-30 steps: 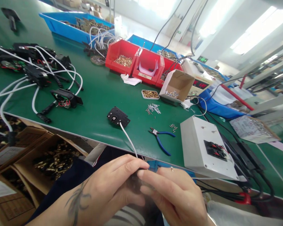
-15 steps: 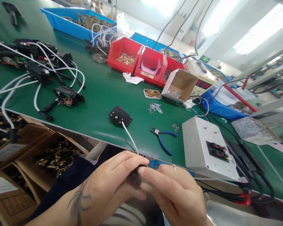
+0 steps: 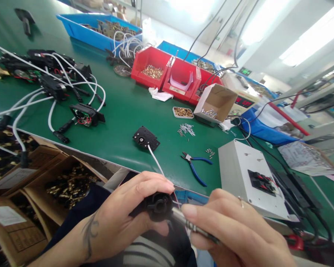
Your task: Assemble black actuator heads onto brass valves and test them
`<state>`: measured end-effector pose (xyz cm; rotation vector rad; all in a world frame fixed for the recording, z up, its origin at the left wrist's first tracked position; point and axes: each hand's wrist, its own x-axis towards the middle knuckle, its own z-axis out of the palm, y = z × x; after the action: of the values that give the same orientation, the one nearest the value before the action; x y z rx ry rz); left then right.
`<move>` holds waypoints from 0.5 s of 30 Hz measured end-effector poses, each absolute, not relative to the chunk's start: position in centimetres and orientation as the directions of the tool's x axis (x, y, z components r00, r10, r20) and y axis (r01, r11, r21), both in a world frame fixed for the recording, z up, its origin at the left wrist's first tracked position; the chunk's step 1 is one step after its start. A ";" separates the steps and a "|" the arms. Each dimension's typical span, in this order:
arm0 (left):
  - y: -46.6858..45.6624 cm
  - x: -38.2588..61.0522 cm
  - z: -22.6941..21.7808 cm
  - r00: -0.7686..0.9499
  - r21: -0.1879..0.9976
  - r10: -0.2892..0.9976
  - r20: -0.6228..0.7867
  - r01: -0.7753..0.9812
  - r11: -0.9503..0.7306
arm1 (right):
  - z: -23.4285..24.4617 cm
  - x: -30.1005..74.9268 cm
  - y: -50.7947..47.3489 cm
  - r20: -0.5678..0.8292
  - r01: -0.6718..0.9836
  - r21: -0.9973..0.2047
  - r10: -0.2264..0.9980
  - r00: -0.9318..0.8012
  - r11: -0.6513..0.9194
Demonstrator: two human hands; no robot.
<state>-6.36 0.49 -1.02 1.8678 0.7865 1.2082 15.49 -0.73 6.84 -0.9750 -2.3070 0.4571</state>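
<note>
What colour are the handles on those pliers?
Blue. The pliers' handles show best in the head view.

Plug (image 3: 159, 211): in the left hand (image 3: 128, 207)
Rod (image 3: 179, 216): in the right hand (image 3: 236, 226), tip just beside the plug
Module (image 3: 145, 138): on the table (image 3: 119, 111), ahead of the left hand, its cable (image 3: 156, 159) running back towards that hand
Pliers (image 3: 195, 167): ahead of the right hand's fingers, right of the module
Pins (image 3: 187, 129): beyond the pliers
Tin (image 3: 183, 112): behind the pins
Bins (image 3: 145, 82): behind the tin, far ahead of both hands
Switchbox (image 3: 231, 167): ahead of the right hand, right of the pliers
Assemblies (image 3: 54, 87): on the table, far ahead and left of the left hand
Cartons (image 3: 19, 231): left of the left hand, below the table edge
</note>
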 end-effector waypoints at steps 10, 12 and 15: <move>0.2 -6.9 -1.2 0.471 0.840 0.789 0.394 0.163 -0.517 | 5.1 13.1 0.0 0.473 0.516 -0.414 0.661 -0.582 0.750; 0.1 -6.9 -1.0 0.483 0.847 0.792 0.374 0.171 -0.504 | 4.9 13.0 0.2 0.478 0.495 -0.407 0.641 -0.600 0.767; 0.0 -6.9 -0.9 0.484 0.859 0.800 0.355 0.169 -0.483 | 4.5 12.8 0.2 0.477 0.495 -0.402 0.637 -0.605 0.771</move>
<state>-6.88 0.04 -0.86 1.9354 0.8025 1.0061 12.85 0.16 4.49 -0.8412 -2.3470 0.3041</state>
